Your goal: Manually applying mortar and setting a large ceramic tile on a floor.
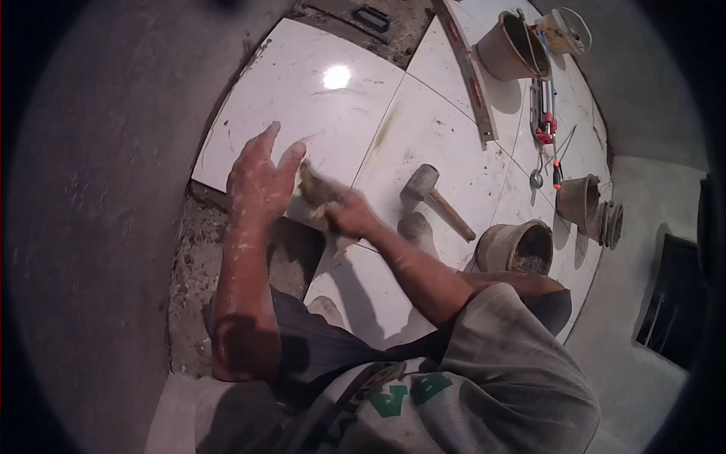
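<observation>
My left hand (261, 178), dusty with pale smears, is above the near edge of a large white floor tile (302, 83). Its fingers are stretched out and its thumb stands apart. Just right of it, my right hand (352, 216) is closed around a dirty yellowish rag (321, 193). The rag's far end comes close to the left thumb; whether they touch I cannot tell. A mallet (421, 181) with a wooden handle lies on the tiles to the right of my hands.
Rough bare mortar (193, 265) borders the tile at near left, beside the grey wall (113, 189). A spirit level (469, 76), a tile cutter (544, 113) and several buckets (503, 53) occupy the right side. At the far end lies a black-handled float (372, 18).
</observation>
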Available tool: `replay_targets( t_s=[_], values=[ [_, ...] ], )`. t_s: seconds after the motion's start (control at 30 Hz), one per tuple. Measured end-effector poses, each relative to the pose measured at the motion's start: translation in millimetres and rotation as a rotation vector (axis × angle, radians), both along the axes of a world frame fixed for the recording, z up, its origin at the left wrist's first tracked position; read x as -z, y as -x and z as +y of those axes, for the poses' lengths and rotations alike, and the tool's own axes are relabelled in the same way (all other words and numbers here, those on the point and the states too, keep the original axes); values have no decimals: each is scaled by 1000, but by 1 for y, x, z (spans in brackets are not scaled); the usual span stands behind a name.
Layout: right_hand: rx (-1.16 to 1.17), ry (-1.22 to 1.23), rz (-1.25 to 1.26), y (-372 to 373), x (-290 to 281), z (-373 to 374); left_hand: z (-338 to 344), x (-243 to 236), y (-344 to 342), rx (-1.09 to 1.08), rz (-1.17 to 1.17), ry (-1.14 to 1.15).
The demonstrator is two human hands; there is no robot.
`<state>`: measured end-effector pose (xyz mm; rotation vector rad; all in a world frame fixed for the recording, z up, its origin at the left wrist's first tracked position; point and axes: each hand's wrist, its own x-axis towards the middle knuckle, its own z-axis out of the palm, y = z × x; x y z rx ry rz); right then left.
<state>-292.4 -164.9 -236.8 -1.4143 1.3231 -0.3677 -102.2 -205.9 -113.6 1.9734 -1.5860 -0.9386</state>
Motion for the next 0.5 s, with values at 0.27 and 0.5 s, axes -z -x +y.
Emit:
replay_targets(
  t_s=[0.27,0.5],
  values=[
    [153,364,621,225,10,-207,5,-11,-10,-5,-58,-85],
    [149,227,662,289,88,-220,5,-12,-8,-49,55,-222]
  ],
)
